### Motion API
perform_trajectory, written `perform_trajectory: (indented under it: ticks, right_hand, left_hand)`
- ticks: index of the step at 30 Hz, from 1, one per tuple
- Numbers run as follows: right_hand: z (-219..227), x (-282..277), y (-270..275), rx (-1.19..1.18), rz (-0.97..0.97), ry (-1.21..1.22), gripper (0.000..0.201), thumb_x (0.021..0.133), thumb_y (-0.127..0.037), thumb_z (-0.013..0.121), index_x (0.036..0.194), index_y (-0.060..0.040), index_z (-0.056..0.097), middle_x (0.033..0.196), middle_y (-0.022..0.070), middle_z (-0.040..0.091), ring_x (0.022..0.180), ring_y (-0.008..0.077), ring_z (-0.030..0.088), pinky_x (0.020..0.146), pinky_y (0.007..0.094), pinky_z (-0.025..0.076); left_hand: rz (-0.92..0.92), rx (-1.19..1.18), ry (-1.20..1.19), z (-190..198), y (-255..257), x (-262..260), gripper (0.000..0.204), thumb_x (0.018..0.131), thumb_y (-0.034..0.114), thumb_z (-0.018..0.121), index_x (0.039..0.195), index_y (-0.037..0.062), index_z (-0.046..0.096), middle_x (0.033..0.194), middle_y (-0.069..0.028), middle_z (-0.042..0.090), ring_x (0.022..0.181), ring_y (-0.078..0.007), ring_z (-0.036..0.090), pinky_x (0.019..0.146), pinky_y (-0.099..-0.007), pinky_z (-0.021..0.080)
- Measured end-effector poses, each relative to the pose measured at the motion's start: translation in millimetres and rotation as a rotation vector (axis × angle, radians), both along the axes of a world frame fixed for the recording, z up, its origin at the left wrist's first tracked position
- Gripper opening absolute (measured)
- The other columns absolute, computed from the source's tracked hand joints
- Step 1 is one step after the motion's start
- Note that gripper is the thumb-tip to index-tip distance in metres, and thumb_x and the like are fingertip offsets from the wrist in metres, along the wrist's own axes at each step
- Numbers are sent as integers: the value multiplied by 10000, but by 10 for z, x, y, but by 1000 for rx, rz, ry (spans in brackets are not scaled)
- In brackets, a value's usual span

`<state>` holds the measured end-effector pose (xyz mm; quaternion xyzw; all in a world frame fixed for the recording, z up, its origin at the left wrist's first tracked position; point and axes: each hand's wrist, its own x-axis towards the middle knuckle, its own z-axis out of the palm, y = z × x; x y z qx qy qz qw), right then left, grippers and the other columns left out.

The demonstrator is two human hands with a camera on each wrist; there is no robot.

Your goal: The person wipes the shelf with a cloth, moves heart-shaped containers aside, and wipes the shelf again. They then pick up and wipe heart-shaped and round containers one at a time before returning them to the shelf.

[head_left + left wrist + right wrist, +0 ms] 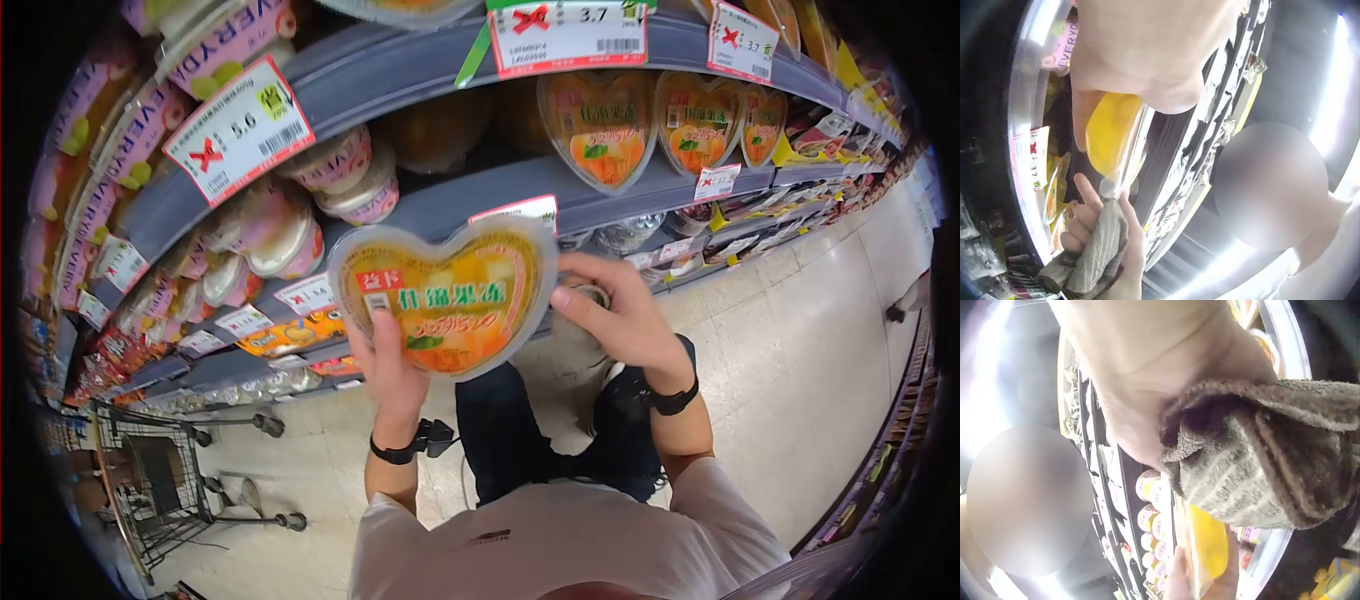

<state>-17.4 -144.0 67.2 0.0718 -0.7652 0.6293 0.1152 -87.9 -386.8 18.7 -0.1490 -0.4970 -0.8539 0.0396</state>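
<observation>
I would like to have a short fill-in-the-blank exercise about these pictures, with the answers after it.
1. The fruit jelly cup is shaped like a ____.
2. The right hand also holds a cloth, and its wristband is ____.
3. In the head view, the shopping cart is at the lower ____.
4. The "5.6" price tag has a cross coloured ____.

Answers: heart; black; left; red.

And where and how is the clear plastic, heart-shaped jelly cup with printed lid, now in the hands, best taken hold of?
Probably at opposite side edges of the cup, coming from left and right, thumbs on its flat front, fingers behind: it is wider than deep, and the left hand holds its edge so.
</observation>
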Motion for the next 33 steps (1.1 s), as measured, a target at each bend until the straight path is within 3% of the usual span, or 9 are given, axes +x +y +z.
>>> perform_trajectory:
  ticks: [5, 9, 12, 14, 17, 21, 23, 29, 33]
  right_hand:
    - [36, -329, -64, -113, -51, 57, 224, 1021, -174, 635, 1111, 27, 675, 887, 20, 688, 823, 55, 571, 738, 258, 478]
    - [187, -620, 40, -184, 11, -32, 219, 1024, -198, 625, 1065, 15, 650, 858, 2, 646, 814, 47, 559, 721, 250, 474]
    - [216, -782, 140, -158, -20, -78, 242, 1029, -223, 616, 1074, 13, 641, 877, 15, 658, 814, 51, 566, 720, 249, 474]
    - [294, -812, 152, -126, -42, -89, 271, 1028, -253, 610, 1060, 15, 626, 889, 47, 655, 824, 84, 580, 743, 275, 481]
    - [299, -916, 218, 84, -168, -114, 383, 996, -316, 632, 1067, 56, 580, 985, 162, 660, 909, 218, 627, 822, 357, 494]
    - [287, -949, 205, 181, -241, -106, 439, 983, -341, 638, 1097, 76, 556, 1022, 207, 658, 926, 285, 644, 835, 391, 495]
    - [285, -963, 167, 225, -292, -56, 470, 976, -358, 639, 1109, 83, 541, 1041, 234, 649, 950, 328, 651, 851, 415, 495]
    - [367, -999, 136, 313, -313, -125, 481, 966, -362, 646, 1102, 88, 543, 1015, 268, 662, 954, 394, 657, 873, 434, 502]
    - [241, -1029, 123, 326, -335, -54, 460, 958, -349, 654, 1072, 83, 542, 983, 290, 663, 929, 422, 660, 850, 459, 502]
  left_hand:
    - [253, -100, 260, 273, 454, -373, 391, 1071, 194, 484, 1383, 48, 300, 1343, -111, 442, 1226, -185, 451, 1091, -353, 337]
    - [366, -348, 476, 493, 583, -585, 339, 1067, 183, 521, 1314, 18, 357, 1262, -127, 477, 1174, -166, 498, 1024, -337, 400]
    - [210, -323, 437, 647, 570, -757, 349, 1028, 116, 611, 1303, 5, 426, 1236, -106, 524, 1118, -157, 546, 981, -303, 438]
    - [248, -348, 411, 785, 565, -752, 344, 991, 53, 659, 1272, -26, 476, 1129, -100, 605, 1011, -141, 618, 860, -257, 497]
    - [392, -785, 413, 812, 489, -853, 329, 962, 45, 694, 1228, -94, 560, 966, -156, 694, 745, -146, 697, 617, -259, 552]
    - [351, -766, 362, 792, 507, -890, 304, 950, 28, 702, 1180, -118, 567, 943, -171, 704, 731, -157, 724, 615, -262, 564]
    - [415, -798, 374, 738, 516, -922, 306, 929, 18, 709, 1180, -113, 593, 751, -166, 708, 708, -220, 769, 562, -286, 574]
    - [449, -547, 465, 621, 582, -1001, 224, 928, -6, 698, 1097, -102, 587, 782, -173, 714, 723, -225, 776, 561, -289, 571]
    - [449, -743, 423, 562, 500, -959, 221, 942, 7, 708, 1048, -115, 558, 828, -160, 726, 700, -195, 758, 595, -264, 579]
